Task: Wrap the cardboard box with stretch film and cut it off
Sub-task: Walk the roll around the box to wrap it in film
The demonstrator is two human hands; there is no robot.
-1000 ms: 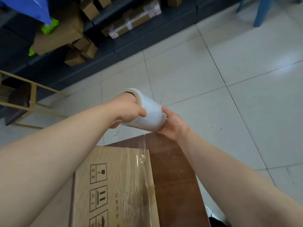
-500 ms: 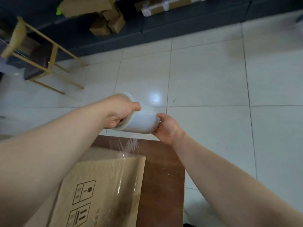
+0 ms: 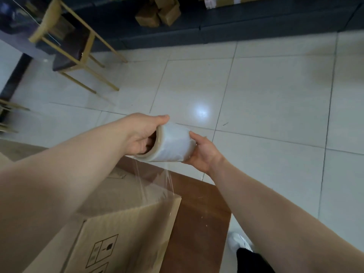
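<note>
Stretch film roll [image 3: 173, 143] held over far edge of table [image 3: 199, 213], left hand [image 3: 140, 134] fingers in core, right hand [image 3: 202, 152] cupping other end. Film sheet [image 3: 153, 180] runs down to cardboard box [image 3: 126, 223] (near-left). Advice: hold tension even, roll level, overlap passes.

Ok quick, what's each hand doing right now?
Left hand: closed on the film roll, fingers in its core.
Right hand: holding the roll's other end.
</note>
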